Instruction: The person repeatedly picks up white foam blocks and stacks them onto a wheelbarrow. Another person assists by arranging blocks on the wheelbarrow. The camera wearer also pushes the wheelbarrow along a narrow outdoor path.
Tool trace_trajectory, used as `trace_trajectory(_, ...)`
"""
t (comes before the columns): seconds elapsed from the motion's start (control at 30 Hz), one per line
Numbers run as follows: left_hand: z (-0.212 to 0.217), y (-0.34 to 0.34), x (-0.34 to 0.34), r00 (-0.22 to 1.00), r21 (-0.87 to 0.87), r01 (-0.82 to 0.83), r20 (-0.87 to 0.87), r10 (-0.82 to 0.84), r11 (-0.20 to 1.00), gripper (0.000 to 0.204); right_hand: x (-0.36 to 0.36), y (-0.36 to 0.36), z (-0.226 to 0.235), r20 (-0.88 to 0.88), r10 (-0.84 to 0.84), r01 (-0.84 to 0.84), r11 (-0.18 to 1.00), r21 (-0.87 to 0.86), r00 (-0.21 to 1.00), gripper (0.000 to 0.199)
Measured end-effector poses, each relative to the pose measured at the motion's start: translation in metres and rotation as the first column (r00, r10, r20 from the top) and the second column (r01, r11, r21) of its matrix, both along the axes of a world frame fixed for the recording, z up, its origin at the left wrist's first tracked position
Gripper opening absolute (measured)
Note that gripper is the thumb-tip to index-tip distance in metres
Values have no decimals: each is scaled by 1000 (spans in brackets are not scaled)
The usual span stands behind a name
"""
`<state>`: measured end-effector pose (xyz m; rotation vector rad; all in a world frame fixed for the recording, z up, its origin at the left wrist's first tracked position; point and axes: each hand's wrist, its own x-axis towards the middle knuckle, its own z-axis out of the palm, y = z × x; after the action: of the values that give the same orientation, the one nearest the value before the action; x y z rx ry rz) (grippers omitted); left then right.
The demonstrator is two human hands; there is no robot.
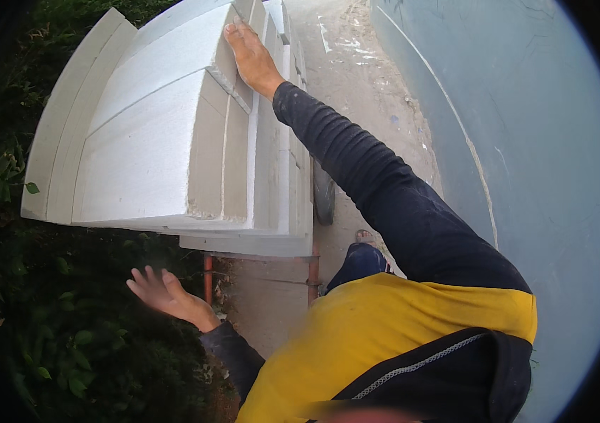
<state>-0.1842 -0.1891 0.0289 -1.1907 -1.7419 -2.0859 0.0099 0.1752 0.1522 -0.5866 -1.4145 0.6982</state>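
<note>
A stack of large white lightweight concrete blocks (144,151) rides on a cart with a rusty red metal frame (313,278). At the far right of the load, my right hand (252,58) lies flat on the edge of an upper block, fingers stretched out and the palm against its side. My left hand (166,296) hangs in the air below the near end of the stack, to the left of the frame. Its fingers are spread, slightly blurred, and hold nothing.
One wheel (324,195) shows beside the load on the right. Dark green bushes (67,324) crowd the left side. A grey-blue wall (518,127) runs along the right, past a dusty path (356,92) with pale scraps on it.
</note>
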Motion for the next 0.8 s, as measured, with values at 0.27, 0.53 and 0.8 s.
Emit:
trace_trajectory(0.27,93,-5,71,737,111,-12,-671,83,994,84,222,-44,-324,435,95,226,745,-628,895,94)
trace_trajectory(0.53,118,89,130,593,213,-371,-695,406,904,78,529,-343,-552,428,150,448,-436,-781,891,65)
trace_trajectory(0.8,146,147,164,469,107,-806,-483,739,582,67,568,-133,-562,604,47,606,-72,-792,796,79)
